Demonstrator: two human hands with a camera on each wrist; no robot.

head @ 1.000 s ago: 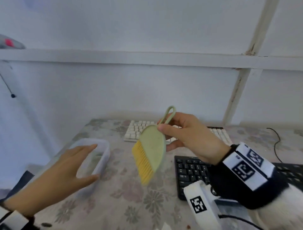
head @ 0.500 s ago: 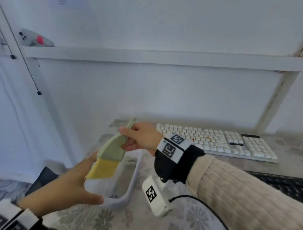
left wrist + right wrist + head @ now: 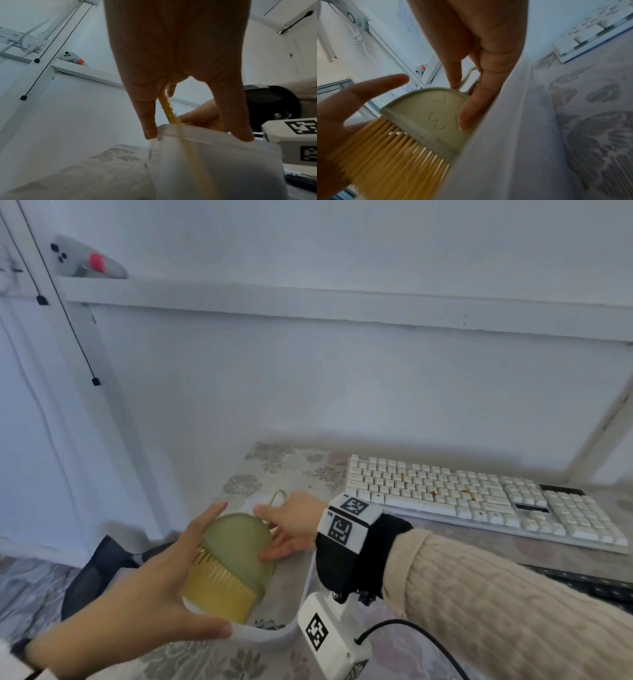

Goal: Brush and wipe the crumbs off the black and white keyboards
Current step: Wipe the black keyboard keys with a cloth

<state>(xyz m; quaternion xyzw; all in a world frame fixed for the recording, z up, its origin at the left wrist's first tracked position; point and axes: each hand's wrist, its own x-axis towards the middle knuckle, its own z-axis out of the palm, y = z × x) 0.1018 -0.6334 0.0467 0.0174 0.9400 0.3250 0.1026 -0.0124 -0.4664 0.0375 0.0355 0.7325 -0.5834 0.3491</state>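
Brush (image 3: 236, 556) over clear tub (image 3: 274, 633) at table's left edge. Right hand (image 3: 291, 525) pinches green top. Left hand (image 3: 150, 587) flat, fingers straight against yellow bristles (image 3: 388, 155). White keyboard (image 3: 479, 498) along back edge, crumbs on keys.

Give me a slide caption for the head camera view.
Right hand holds green brush over clear tub; white keyboard shows crumbs.

The right hand (image 3: 291, 523) reaches in from the right, its arm in a cream cable-knit sleeve with a black wrist strap and white tagged band. Thumb on top and fingers (image 3: 471, 108) underneath pinch the green-backed, yellow-bristled hand brush (image 3: 236, 549). The left hand (image 3: 154, 583) comes in from the lower left, palm open, fingers straight and spread, cupped beside the bristles.
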